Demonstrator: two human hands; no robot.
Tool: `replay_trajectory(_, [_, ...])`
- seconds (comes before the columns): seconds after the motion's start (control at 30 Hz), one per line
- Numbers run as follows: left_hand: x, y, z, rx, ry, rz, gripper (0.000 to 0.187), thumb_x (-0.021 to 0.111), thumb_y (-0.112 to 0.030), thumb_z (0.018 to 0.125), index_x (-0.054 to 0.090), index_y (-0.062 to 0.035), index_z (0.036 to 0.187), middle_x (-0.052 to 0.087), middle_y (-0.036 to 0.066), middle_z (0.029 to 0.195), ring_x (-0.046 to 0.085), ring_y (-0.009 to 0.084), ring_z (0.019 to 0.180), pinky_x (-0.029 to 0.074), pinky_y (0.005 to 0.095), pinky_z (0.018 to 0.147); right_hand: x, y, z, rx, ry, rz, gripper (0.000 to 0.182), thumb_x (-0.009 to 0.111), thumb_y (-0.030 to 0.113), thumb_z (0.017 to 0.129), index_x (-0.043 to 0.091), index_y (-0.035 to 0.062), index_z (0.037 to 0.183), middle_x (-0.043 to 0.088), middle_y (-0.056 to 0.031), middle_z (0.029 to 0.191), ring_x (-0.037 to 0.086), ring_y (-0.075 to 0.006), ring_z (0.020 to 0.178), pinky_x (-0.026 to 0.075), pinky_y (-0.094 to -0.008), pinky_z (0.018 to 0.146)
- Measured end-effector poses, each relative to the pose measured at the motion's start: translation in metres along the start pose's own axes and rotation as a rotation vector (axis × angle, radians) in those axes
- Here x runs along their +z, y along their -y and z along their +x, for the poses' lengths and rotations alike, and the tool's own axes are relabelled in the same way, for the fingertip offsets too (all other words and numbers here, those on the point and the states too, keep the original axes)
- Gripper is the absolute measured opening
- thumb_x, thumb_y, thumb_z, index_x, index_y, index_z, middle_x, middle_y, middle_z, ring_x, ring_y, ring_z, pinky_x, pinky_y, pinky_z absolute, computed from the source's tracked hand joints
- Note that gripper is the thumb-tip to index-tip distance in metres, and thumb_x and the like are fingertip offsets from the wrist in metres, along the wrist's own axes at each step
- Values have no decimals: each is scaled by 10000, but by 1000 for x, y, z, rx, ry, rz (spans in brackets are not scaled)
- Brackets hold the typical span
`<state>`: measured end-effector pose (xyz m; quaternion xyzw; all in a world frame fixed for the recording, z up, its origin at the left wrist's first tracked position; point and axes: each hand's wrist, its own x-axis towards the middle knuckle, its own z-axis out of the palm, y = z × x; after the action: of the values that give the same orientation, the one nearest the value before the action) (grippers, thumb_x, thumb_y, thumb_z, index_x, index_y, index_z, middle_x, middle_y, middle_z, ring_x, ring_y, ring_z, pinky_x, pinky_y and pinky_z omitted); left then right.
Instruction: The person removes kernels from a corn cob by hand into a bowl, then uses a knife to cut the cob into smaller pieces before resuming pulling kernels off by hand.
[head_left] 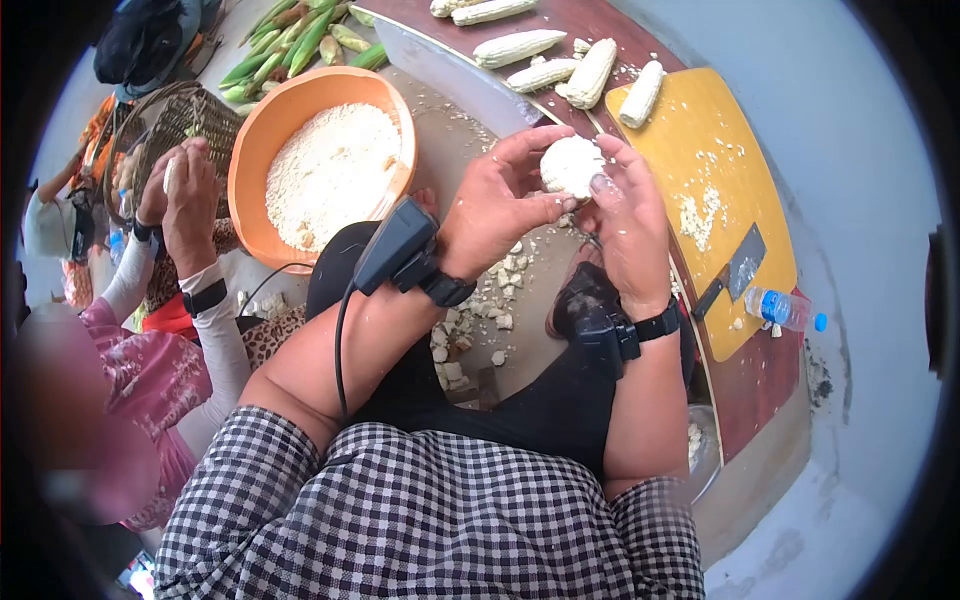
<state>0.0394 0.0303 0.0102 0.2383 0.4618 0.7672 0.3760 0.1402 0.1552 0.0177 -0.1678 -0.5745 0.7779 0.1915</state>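
Between my two hands is a round, bumpy piece of white corn [571, 166], bright and pale enough to hide its finer detail. My left hand [497, 205] closes on it from the left with bent fingers and the thumb beneath. My right hand [636, 225] grips its right side, thumb pressed against the near face. Small white bits cling to my skin. Right of my hands, a yellow cutting board [690, 110] carries scattered kernels [703, 220] and a cleaver [742, 265]. An orange basin [243, 165] filled with white corn [335, 170] stands to the left.
Several husked cobs [590, 73] lie on the dark red table [750, 410]. A water bottle [785, 310] rests on its side. Pale chunks [490, 310] litter the floor. Green corn ears [290, 45] lie beyond the basin. A co-worker's hands [188, 205] hold something pale beside a wicker basket [165, 118].
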Motion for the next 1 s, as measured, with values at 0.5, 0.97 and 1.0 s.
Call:
replay_trajectory(0.5, [32, 59, 37, -333, 78, -290, 421, 563, -171, 911, 462, 41, 1262, 581, 134, 1179, 580, 255, 1074, 500, 346, 876, -170, 42, -97, 103, -428, -474, 349, 552, 104, 907, 488, 23, 1240, 570, -116, 1130, 600, -140, 876, 488, -251, 728])
replay_trajectory(0.97, [76, 112, 83, -334, 131, -34, 539, 628, -50, 835, 415, 20, 1325, 605, 125, 1152, 611, 220, 1017, 494, 317, 850, -307, -75, -122, 262, -619, -1372, 728, 714, 175, 762, 324, 31, 1359, 488, -279, 1209, 497, -415, 1110, 426, -426, 943])
replay_trajectory(1.0, [82, 113, 90, -312, 132, 85, 544, 643, -43, 822, 424, 25, 1315, 612, 118, 1135, 609, 204, 1009, 489, 310, 855, -307, -74, -119, 246, -612, -1381, 734, 714, 183, 763, 316, 32, 1361, 493, -277, 1207, 500, -416, 1109, 426, -426, 943])
